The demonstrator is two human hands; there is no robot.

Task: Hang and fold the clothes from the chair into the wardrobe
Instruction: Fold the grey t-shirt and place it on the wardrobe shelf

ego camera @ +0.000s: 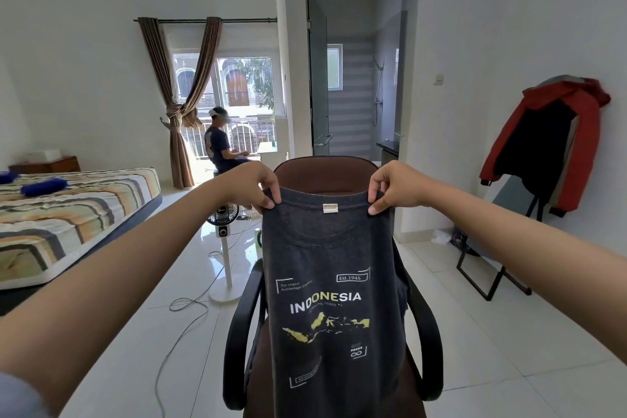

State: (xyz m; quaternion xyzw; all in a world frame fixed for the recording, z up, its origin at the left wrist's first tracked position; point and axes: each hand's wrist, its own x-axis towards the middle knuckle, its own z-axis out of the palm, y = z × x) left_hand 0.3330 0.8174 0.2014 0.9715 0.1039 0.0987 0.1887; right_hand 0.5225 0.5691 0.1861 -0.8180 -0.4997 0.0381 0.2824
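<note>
While the dark T-shirt [334, 299] hangs in the air in front of the chair [325, 176], I judge the task to be at an early stage: this garment has been lifted clear of the seat but is neither on a hanger nor folded, and no wardrobe shows anywhere in my view, so the carrying and putting away are all still to come. Whether more clothes lie on the chair seat I cannot tell, because the shirt hides it.

My left hand [254, 185] pinches the shirt at the left end of its neckline, fingers [271, 198] curled over the top edge with the thumb behind the cloth. My right hand [390, 187] does the same at the right end, fingers [375, 202] folded down over the collar seam. Both hold the fabric firmly; neither is slack. The collar is stretched fairly level between the two hands, just in front of the chair's backrest, with the label at its middle. From there the body of the shirt drops straight down between the chair's armrests, printed side toward me, sleeves tucked out of sight behind.

To the right of the chair, well apart, a red jacket [559, 142] hangs on a stand by the wall.
</note>
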